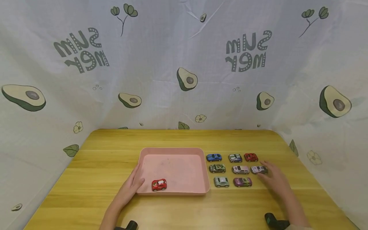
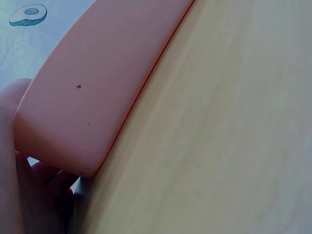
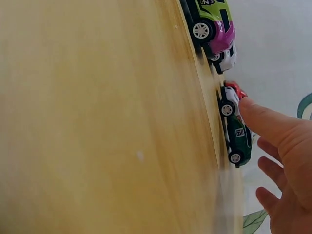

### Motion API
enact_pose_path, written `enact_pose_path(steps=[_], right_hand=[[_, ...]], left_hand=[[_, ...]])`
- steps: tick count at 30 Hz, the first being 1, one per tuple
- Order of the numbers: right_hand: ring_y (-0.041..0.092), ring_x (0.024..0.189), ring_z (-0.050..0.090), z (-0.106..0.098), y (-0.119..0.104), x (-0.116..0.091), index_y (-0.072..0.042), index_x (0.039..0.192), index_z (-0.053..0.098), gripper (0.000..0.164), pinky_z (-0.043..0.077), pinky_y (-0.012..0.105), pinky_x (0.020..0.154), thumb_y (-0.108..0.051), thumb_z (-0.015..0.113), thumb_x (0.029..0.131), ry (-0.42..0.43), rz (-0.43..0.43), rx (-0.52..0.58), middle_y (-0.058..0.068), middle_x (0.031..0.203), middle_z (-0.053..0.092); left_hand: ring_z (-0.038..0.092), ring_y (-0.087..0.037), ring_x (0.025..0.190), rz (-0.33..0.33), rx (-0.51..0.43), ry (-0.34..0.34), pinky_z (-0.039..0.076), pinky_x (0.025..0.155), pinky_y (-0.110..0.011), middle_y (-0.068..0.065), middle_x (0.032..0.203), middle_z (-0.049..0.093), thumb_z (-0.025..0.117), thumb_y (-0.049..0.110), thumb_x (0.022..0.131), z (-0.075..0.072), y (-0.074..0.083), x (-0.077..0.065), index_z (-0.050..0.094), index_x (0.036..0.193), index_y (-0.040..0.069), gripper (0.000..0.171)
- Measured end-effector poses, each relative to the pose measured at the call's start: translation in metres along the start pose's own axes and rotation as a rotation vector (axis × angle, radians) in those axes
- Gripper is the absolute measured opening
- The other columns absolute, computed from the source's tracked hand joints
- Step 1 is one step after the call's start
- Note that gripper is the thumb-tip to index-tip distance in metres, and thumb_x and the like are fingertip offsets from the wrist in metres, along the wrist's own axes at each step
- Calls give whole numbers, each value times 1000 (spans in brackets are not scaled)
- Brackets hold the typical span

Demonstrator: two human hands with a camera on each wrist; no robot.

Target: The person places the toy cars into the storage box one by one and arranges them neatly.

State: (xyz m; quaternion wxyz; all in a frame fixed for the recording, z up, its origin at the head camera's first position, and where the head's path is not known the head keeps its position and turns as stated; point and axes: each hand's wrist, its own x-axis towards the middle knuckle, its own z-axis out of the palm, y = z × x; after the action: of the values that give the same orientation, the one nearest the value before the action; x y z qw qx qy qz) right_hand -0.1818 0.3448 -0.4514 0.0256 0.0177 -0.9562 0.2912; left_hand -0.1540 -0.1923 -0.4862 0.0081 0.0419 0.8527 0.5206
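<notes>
My left hand (image 1: pixel 128 187) grips the left wall of a pink tray (image 1: pixel 175 193), with the thumb over the rim; the left wrist view shows some fingers (image 2: pixel 62 181) around the tray's corner. Inside, near the front left, sits a red toy car (image 1: pixel 159 184). My right hand (image 1: pixel 274 177) is at the white and dark green toy car (image 3: pixel 237 127) at the right end of the middle row. Its thumb (image 3: pixel 265 117) is extended close to the car's side, the other fingers spread beyond it. Whether the thumb touches the car is unclear.
Right of the tray, several toy cars stand in rows, among them a blue one (image 1: pixel 214 157), a red one (image 1: pixel 251 157), a white one (image 1: pixel 240 169) and a purple-green one (image 1: pixel 242 182). A printed curtain (image 1: pixel 161 105) hangs behind the wooden table (image 1: pixel 72 191).
</notes>
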Motion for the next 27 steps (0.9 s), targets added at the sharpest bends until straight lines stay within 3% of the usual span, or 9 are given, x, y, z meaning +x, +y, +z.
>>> enact_pose_path(steps=[8, 17, 27], right_hand=[[56, 121, 25, 1, 3, 1, 8, 134, 33, 58, 22, 68, 97, -25, 53, 91, -28, -33, 46, 38, 134, 29], [55, 115, 35, 3, 5, 6, 11, 126, 42, 44, 29, 65, 94, -11, 53, 90, 8, -84, -27, 39, 126, 39], [54, 113, 38, 4, 7, 9, 8, 124, 47, 41, 31, 65, 93, -12, 55, 89, 19, -96, -61, 38, 124, 42]], left_hand=[[14, -40, 138, -2, 0, 1, 14, 109, -61, -16, 152, 14, 47, 34, 93, -1, 2, 0, 15, 147, 18, 65], [14, -41, 138, -5, 4, 3, 14, 108, -61, -16, 152, 15, 47, 35, 93, -1, 2, 0, 15, 147, 19, 65], [14, -41, 138, -14, -1, -4, 14, 108, -62, -16, 152, 15, 47, 34, 93, -2, 3, -1, 15, 147, 19, 65]])
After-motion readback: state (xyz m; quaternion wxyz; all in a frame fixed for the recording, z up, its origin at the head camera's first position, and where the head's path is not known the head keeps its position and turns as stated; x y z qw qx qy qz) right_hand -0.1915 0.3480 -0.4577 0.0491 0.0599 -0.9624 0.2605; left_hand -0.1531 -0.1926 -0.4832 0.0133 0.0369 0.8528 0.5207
